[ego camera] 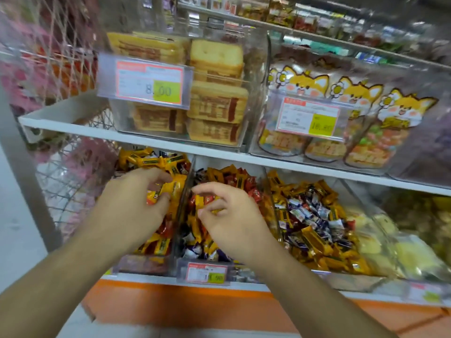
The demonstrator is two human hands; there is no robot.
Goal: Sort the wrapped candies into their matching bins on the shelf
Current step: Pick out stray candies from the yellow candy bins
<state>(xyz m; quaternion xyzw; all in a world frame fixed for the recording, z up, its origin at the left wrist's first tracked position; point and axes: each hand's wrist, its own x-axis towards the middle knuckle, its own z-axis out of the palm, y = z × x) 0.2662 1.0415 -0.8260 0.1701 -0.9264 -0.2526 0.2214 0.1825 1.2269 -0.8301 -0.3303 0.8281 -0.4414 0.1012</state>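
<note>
Clear plastic bins on the lower shelf hold wrapped candies. The left bin (144,263) is mostly yellow candies (151,159). The middle bin (181,261) mixes red, yellow and purple ones (234,178). The right bin (271,191) holds yellow and purple-white candies (314,215). My left hand (136,203) is over the left bin, its fingers curled round a few yellow and orange candies (168,191). My right hand (231,215) hovers over the middle bin with fingers curled, pinching a small yellow candy (216,211). A clear divider (184,198) stands between the two hands.
The shelf above (73,128) carries clear boxes of packed toast slices (217,101) and fox-print snack bags (361,113), each with a price tag. A further bin of pale yellow sweets (400,245) sits at the right. A net of pink items (73,172) hangs at the left.
</note>
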